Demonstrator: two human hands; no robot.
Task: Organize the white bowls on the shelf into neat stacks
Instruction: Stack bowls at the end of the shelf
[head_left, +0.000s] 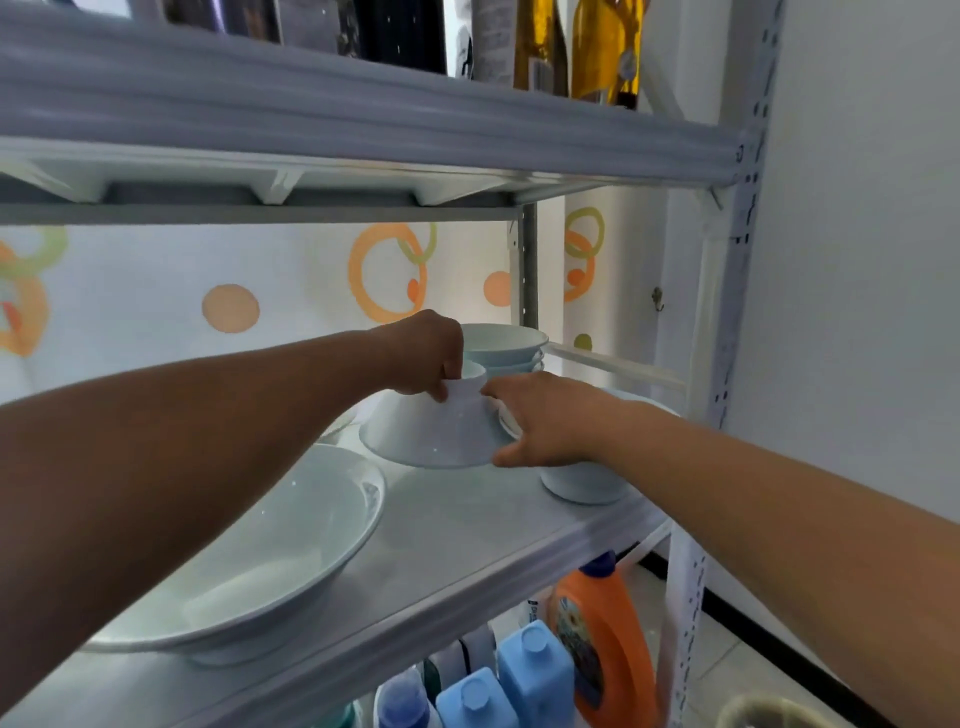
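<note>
An upside-down white bowl (434, 434) is held a little above the middle shelf (467, 525). My left hand (423, 356) grips its foot from above. My right hand (540, 421) holds its right side and rim, thumb underneath. Behind them stands a stack of white bowls (506, 348) at the back of the shelf. A large white bowl (260, 551) sits upright at the front left. Under my right wrist sits another white bowl (582, 480), partly hidden.
The upper shelf's beam (363, 119) hangs low over the bowls. A perforated upright post (737, 291) bounds the shelf on the right, next to a white wall. On the floor level below stand blue bottles (535, 670) and an orange detergent jug (602, 629).
</note>
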